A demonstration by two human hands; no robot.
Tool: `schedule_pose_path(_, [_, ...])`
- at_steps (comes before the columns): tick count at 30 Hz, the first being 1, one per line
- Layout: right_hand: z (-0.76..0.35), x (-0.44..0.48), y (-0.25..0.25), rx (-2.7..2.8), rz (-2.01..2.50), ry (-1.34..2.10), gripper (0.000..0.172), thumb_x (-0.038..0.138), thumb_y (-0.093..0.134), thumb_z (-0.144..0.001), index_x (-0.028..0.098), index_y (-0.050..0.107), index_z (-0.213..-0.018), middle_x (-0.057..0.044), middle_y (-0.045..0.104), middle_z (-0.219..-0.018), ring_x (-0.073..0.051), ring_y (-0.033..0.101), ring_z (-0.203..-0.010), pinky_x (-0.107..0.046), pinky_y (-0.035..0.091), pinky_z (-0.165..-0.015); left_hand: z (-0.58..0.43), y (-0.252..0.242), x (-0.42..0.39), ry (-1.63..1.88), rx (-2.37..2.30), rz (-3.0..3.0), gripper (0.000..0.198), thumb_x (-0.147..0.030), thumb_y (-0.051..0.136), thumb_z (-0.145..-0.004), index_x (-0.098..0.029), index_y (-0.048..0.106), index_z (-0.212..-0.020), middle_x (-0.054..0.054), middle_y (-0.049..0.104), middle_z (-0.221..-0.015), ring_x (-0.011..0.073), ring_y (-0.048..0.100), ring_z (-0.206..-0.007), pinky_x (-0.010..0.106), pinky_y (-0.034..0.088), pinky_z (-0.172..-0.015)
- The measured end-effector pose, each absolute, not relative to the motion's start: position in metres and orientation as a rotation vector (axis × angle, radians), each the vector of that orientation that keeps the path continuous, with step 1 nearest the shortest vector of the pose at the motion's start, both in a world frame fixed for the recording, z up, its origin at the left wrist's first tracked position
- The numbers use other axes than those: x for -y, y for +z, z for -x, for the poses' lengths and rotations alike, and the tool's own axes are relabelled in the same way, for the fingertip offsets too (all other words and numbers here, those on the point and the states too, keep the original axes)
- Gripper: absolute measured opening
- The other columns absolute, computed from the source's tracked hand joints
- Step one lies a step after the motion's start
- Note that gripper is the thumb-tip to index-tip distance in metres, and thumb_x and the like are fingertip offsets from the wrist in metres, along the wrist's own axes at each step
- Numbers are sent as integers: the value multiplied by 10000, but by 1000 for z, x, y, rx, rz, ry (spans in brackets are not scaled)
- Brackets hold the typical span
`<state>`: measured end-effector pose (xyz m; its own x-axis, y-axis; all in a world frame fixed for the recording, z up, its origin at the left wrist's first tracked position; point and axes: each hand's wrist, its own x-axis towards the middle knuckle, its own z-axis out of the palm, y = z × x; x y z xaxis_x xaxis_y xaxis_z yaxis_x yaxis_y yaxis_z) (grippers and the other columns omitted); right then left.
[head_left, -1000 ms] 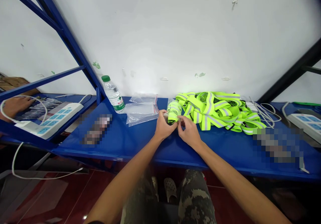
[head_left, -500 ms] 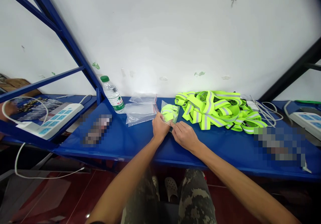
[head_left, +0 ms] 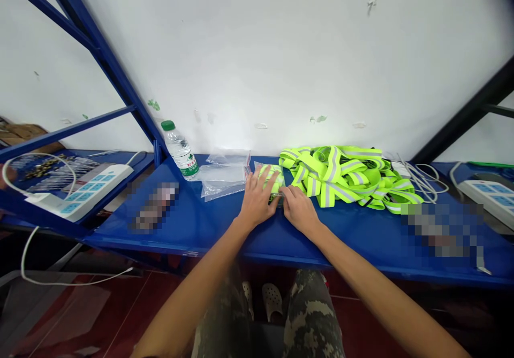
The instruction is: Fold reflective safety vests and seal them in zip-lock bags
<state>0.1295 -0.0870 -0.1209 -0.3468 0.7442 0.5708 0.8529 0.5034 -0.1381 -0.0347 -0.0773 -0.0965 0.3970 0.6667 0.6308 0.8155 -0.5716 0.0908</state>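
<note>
From where I'm standing, the person's hands have just changed what they're doing. Moments ago they were pinching at a small roll of strap; now they have dropped low over it. The left hand [head_left: 257, 200] lies spread, fingers fanned across the top of the bundle of neon-yellow reflective strap [head_left: 271, 179], its grip open and pressing down. The right hand [head_left: 299, 209] is curled in against the bundle's right side, fingertips bunched at the edge, though I can't tell whether they are pinching the plastic or just pushing on it. The bundle appears to sit inside a clear plastic bag [head_left: 260, 166] and now rests on the blue metal shelf [head_left: 209, 230], so the hands are bearing on it there rather than working it in the air. Beside it on the left lie more clear bags [head_left: 223, 182] and a water bottle [head_left: 179, 149] with a green cap. To the right sits a heap of the same reflective straps [head_left: 345, 176] (a tangled lot, with gray bands catching the light), close to the right hand but not touching it.
</note>
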Motion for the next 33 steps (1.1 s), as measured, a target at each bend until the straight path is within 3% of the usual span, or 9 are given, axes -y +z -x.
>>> schedule_pose_path(3, [-132, 86, -121, 2183, 1263, -217, 338, 51, 411, -881, 156, 571, -1160, -113, 579, -978, -244, 542, -918, -355, 484, -784, 40, -98, 75, -725, 1095, 2616, 585, -181, 475, -870, -131, 402, -1448, 120, 406, -1529, 298, 237, -1475, 521, 153, -1212])
schedule_pose_path(8, [-138, 82, -121, 2238, 1148, -195, 351, 19, 413, -863, 159, 592, -1130, -120, 581, -1005, -251, 531, -950, -377, 494, -819, 47, -102, 61, -559, 1091, 2675, 472, -116, 438, -880, -109, 531, -1343, 127, 556, -1407, 257, 456, -1360, 457, 332, -1162])
schedule_pose_path(12, [-144, 79, -121, 2304, 1091, -212, 291, 10, 432, -850, 167, 610, -1019, -113, 588, -990, -246, 524, -924, -383, 492, -811, 49, -108, 55, -462, 1125, 2649, 428, -139, 437, -910, -130, 555, -1322, 131, 587, -1368, 257, 507, -1318, 436, 408, -1109])
schedule_pose_path(21, [-155, 74, -126, 2391, 1032, -195, 238, 12, 416, -865, 164, 588, -929, -113, 583, -1005, -237, 525, -923, -383, 497, -825, 42, -112, 58, -242, 1150, 2636, 500, -89, 325, -937, -67, 427, -1426, 178, 500, -1445, 286, 429, -1382, 423, 390, -1112])
schedule_pose_path(24, [-158, 69, -129, 2375, 1026, -169, 225, 16, 419, -870, 154, 586, -929, -120, 587, -1001, -239, 534, -941, -383, 500, -821, 42, -109, 57, -235, 1096, 2644, 544, -176, 305, -969, -34, 296, -1494, 192, 376, -1532, 296, 335, -1437, 441, 319, -1155])
schedule_pose_path(28, [-162, 63, -128, 2442, 1019, -200, 214, 17, 422, -870, 150, 585, -908, -121, 595, -976, -239, 530, -913, -388, 495, -823, 43, -107, 52, -282, 1058, 2614, 608, -285, 330, -969, -82, 224, -1532, 156, 243, -1600, 315, 154, -1498, 563, 156, -1194])
schedule_pose_path(33, [-159, 59, -119, 2467, 1020, -196, 171, 64, 435, -885, 163, 569, -924, -95, 584, -929, -227, 540, -880, -368, 495, -810, 44, -106, 42, -212, 1007, 2696, 584, -166, 318, -936, -67, 284, -1511, 160, 322, -1569, 302, 237, -1477, 493, 223, -1187])
